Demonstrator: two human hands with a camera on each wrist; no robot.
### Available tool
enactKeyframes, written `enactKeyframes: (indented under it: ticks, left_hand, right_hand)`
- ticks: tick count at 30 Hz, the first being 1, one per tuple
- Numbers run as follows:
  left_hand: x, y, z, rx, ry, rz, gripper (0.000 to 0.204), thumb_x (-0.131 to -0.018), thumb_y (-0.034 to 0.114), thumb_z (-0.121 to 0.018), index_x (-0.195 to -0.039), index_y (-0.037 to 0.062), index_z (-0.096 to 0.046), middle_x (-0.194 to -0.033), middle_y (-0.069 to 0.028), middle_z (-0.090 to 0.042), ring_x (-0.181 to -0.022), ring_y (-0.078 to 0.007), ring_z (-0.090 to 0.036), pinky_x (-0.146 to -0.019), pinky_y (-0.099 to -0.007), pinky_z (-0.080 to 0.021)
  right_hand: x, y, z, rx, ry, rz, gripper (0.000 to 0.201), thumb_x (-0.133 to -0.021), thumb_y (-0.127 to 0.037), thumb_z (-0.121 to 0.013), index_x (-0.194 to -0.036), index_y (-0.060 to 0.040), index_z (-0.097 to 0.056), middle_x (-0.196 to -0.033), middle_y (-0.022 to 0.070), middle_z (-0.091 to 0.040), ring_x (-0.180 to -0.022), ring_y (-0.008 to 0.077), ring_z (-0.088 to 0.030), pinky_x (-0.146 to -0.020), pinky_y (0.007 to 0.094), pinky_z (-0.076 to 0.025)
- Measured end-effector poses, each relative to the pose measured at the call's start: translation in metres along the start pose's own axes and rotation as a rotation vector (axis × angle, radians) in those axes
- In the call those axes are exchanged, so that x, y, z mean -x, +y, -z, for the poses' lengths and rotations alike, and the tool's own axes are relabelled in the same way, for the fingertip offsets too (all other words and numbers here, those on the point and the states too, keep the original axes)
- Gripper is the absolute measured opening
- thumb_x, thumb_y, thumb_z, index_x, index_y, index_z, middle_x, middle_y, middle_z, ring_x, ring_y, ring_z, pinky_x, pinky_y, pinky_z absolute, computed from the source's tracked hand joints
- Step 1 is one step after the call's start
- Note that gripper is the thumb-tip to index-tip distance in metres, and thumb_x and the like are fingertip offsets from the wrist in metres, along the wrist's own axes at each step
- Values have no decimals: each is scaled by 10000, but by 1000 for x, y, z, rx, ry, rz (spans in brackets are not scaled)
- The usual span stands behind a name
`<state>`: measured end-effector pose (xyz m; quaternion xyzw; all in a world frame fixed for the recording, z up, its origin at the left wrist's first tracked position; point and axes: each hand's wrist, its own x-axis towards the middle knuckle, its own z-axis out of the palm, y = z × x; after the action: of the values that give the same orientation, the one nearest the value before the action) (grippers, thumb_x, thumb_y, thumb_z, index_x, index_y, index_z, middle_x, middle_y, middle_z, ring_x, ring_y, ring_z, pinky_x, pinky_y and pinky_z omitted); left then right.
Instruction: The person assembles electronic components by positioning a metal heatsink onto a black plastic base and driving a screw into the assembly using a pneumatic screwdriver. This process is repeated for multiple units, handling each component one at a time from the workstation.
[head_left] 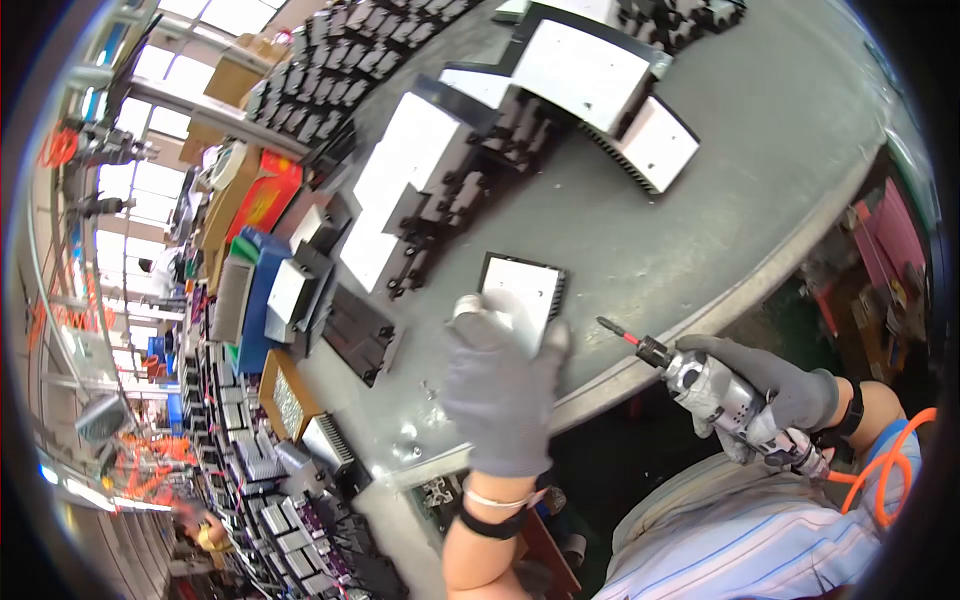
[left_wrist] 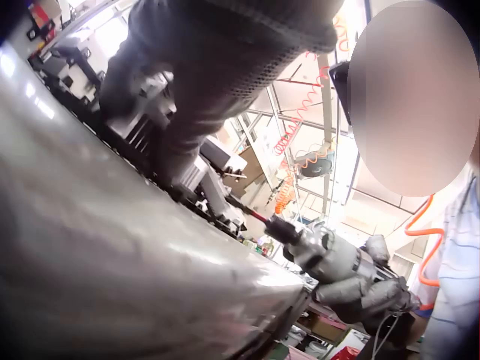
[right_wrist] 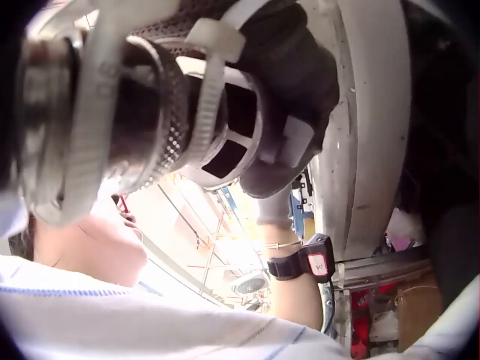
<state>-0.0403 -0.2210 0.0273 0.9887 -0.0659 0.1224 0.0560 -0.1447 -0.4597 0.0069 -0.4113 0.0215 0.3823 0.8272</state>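
My left hand [head_left: 503,345], in a grey glove, grips the near edge of a small black-framed unit with a white plate [head_left: 525,290], which lies flat on the grey table [head_left: 700,200]. To the right, my gloved right hand [head_left: 790,385] holds a silver pneumatic screwdriver [head_left: 720,395]. The screwdriver's red-tipped bit [head_left: 612,328] points toward the unit from just past the table rim. An orange air hose [head_left: 880,470] trails from the tool. The left wrist view shows the glove [left_wrist: 217,67] above the table and the screwdriver [left_wrist: 322,251] beyond. In the right wrist view the tool body [right_wrist: 135,112] fills the frame.
Several white-plated units with black finned parts [head_left: 420,170] lie across the table's far side. A larger pair [head_left: 600,80] sits at the back. A blue bin [head_left: 262,290], cardboard boxes [head_left: 240,70] and rows of parts crowd the left. The table's curved rim [head_left: 700,320] runs close to me.
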Motion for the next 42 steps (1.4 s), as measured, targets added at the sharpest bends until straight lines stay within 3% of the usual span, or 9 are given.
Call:
enactKeyframes:
  ticks: [5, 7, 9, 19, 21, 28, 31, 38, 42]
  left_hand:
    - [5, -16, -6, 25, 205, 107, 698, -687, 401, -789, -1196, 5, -519, -923, -134, -590, -686, -281, -623, -606, -383, -504]
    - [17, -48, 9, 452, 263, 326, 531, -750, 371, -770, -1087, -8, -614, -879, -82, -656, -725, -166, -629, -644, -288, -508]
    - [30, -80, 8, 496, 240, 600, 344, -795, 216, -745, -1041, -8, -658, -858, -57, -674, -744, -125, -614, -659, -258, -498]
    - [44, -127, -22, 410, 231, 330, 133, -833, 95, -681, -919, -6, -666, -843, -115, -657, -706, -162, -593, -676, -273, -499]
    - [45, -125, -15, 775, 361, 494, 80, -860, 48, -638, -917, -8, -630, -857, -99, -655, -724, -147, -595, -666, -258, -496]
    - [55, -42, 31, 1362, -32, 454, 231, -840, 104, -652, -1020, -12, -568, -781, -70, -597, -637, -117, -532, -584, -228, -453]
    - [63, -56, 16, 1602, -265, 442, 269, -810, 192, -717, -948, -11, -608, -720, -66, -579, -591, -122, -508, -524, -246, -420]
    - [63, -54, 12, 1637, -325, 453, 363, -739, 283, -800, -845, -10, -613, -675, -71, -574, -551, -130, -505, -504, -245, -421]
    - [61, -60, 16, 1609, -394, 455, 269, -709, 160, -748, -848, -59, -677, -689, -96, -637, -569, -132, -555, -534, -238, -449]
  right_hand:
    - [-17, 7, -7, -36, -106, 42, 1077, -655, -78, -761, -1477, -56, -65, -1049, 197, -575, -756, 240, -654, -639, 338, -563]
    - [-13, 2, -12, -13, -153, -24, 967, -704, -77, -669, -1488, -68, -104, -1154, 135, -501, -989, 180, -571, -737, 315, -538]
    - [-18, 10, -8, 47, -190, 9, 957, -709, -71, -658, -1487, -67, -102, -1152, 131, -498, -966, 177, -567, -730, 309, -528]
    - [-33, 11, -23, 145, -274, -22, 945, -706, -42, -588, -1495, -91, -72, -1001, 89, -507, -844, 137, -522, -691, 287, -474]
    - [-35, 20, -20, 146, -249, -14, 949, -702, -50, -589, -1496, -90, -71, -1007, 91, -505, -850, 141, -524, -694, 290, -473]
    - [-34, 19, -27, 221, -264, 35, 964, -688, -78, -592, -1496, -88, -68, -1031, 101, -499, -868, 157, -532, -706, 299, -470]
    - [-37, 17, -25, 281, -306, 81, 971, -682, -90, -594, -1496, -87, -66, -1041, 105, -496, -876, 163, -535, -710, 302, -469]
    - [-34, 7, -24, 351, -346, 124, 987, -668, -118, -597, -1497, -85, -63, -1064, 114, -490, -894, 179, -543, -722, 311, -466]
    - [-40, 31, -16, 381, -370, 141, 997, -660, -134, -599, -1497, -84, -61, -1078, 119, -487, -905, 187, -547, -728, 317, -464]
